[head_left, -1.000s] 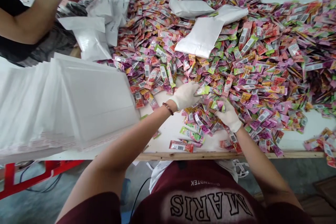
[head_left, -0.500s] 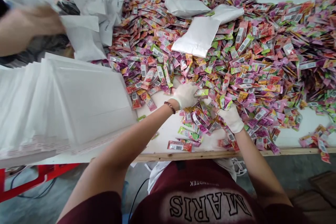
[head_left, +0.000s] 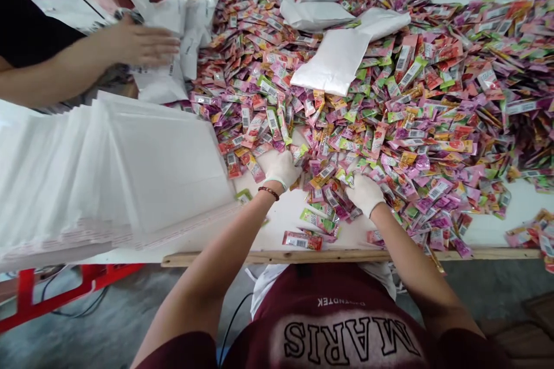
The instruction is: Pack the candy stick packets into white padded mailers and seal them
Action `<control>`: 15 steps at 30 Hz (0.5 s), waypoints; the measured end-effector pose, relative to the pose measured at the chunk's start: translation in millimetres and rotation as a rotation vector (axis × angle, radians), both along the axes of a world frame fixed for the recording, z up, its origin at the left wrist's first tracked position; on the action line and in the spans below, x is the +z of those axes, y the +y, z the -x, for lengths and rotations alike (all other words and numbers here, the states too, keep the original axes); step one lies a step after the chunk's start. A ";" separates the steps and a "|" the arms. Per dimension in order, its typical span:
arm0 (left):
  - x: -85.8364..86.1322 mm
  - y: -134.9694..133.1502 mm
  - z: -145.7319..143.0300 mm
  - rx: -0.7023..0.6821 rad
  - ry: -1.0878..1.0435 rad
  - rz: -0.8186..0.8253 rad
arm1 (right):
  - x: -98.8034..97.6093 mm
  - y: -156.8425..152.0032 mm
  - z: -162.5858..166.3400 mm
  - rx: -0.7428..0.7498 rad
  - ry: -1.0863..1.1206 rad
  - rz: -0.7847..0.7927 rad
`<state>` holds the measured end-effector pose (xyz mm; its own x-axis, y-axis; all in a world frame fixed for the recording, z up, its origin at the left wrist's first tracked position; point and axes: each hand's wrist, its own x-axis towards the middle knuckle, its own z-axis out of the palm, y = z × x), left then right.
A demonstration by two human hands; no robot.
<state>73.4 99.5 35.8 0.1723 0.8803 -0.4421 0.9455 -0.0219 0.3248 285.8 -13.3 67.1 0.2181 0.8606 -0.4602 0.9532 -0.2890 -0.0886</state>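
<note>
The heap of sachets (head_left: 415, 127) fills the upper middle and right of the frame, with its loose near end at the centre, between the two gloved hands. The left hand (head_left: 283, 170), left of centre, has its fingers curled down at the edge of the heap; their tips are hidden, so whether they pinch anything cannot be told. The right hand (head_left: 366, 192), right of centre, has its fingers drawn in against a green sachet (head_left: 343, 176); how firmly it is held, if at all, is unclear.

To handle these well, work from the loose edge, where single sachets such as the orange sachet (head_left: 322, 175) lie on top, rather than digging into the thick part at right. Take each by its flat end seal; the gloves probably dull the feel, so check that two are not stuck together. Keep the bare patch of desk (head_left: 277, 225) below the left hand for squaring up a handful. Watch the red sachet (head_left: 302, 240) at lower centre: it lies near the wooden edge (head_left: 268, 257), and a careless forearm could brush it off.
</note>
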 end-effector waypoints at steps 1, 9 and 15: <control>-3.0 -0.7 3.3 -0.024 0.003 -0.002 | 0.4 -1.5 -3.7 0.000 0.005 0.024; 3.6 -19.0 62.8 -0.174 -0.294 -0.346 | 13.7 -14.0 -41.2 0.098 0.342 -0.353; 13.8 -25.7 39.3 -0.837 -0.233 -0.449 | 3.5 26.9 -22.4 0.497 0.433 -0.264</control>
